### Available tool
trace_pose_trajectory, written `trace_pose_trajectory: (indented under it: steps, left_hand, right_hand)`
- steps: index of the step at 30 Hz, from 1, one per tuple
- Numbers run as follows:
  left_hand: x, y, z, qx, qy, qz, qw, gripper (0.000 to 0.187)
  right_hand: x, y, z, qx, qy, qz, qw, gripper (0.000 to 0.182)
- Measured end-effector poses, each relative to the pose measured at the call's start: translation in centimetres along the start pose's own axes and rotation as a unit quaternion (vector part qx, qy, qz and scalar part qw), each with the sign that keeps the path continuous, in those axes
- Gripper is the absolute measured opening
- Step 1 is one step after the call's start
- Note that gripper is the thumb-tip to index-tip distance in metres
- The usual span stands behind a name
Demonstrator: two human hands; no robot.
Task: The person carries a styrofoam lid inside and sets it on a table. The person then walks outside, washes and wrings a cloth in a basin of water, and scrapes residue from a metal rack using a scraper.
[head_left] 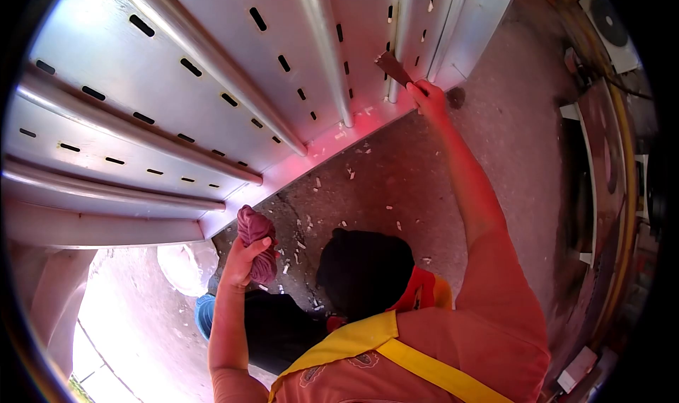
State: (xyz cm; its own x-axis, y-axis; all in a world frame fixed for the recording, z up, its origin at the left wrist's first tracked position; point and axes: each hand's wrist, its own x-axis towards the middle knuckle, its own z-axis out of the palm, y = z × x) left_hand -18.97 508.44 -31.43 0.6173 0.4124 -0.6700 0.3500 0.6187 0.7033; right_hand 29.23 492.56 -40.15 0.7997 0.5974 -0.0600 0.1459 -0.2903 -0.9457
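My left hand [245, 261] is wrapped round a bunched purple cloth [258, 237], thumb across its front, near the lower edge of a metal panel [212, 70]. The panel is pale, with rows of dark slots and several raised round bars along it. At the upper right, my right hand [427, 97] grips a flat, dark brown scraper-like tool [393, 68]. Its wider end points up and left, overlapping the panel close to one of the bars [401, 35]. Small pale flakes show on the panel near there and along its lower flange [336, 137].
Pale flakes [300, 245] lie scattered on the dark floor [382, 191] between my arms. A translucent plastic bag [187, 267] sits by the panel's lower left corner. My black-clothed leg [279, 329] is below. Equipment with a fan [610, 21] stands at the far right.
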Motion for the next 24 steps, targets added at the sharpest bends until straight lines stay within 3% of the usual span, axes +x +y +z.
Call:
trace_pose_trajectory:
  steps: [2, 5, 12, 15, 19, 24]
  left_hand:
    - [0.2, 0.1, 0.0, 0.002, -0.006, -0.01, 1.0, 0.047]
    - [-0.1, 0.0, 0.1, -0.004, 0.0, 0.0, 1.0, 0.048]
    - [-0.8, 0.3, 0.0, -0.022, 0.025, 0.025, 0.999, 0.048]
    - [-0.6, 0.2, -0.4, -0.011, 0.007, -0.009, 1.0, 0.046]
    - [-0.7, 0.7, 0.0, -0.012, 0.007, -0.001, 1.0, 0.044]
    - [-0.4, 0.3, -0.4, -0.002, 0.004, 0.027, 1.0, 0.044]
  right_hand:
    - [1.7, -1.6, -0.2, 0.053, -0.039, -0.029, 0.997, 0.035]
    - [1.2, -4.9, 0.6, 0.187, -0.092, 0.045, 0.977, 0.037]
    - [-2.8, 1.6, 2.9, 0.232, -0.066, 0.093, 0.966, 0.04]
    - [-1.5, -0.6, 2.5, 0.223, -0.103, 0.044, 0.968, 0.04]
    - [-2.9, 0.3, 2.1, 0.242, -0.115, 0.141, 0.953, 0.039]
    - [-2.1, 0.7, 1.5, 0.348, -0.216, 0.134, 0.903, 0.037]
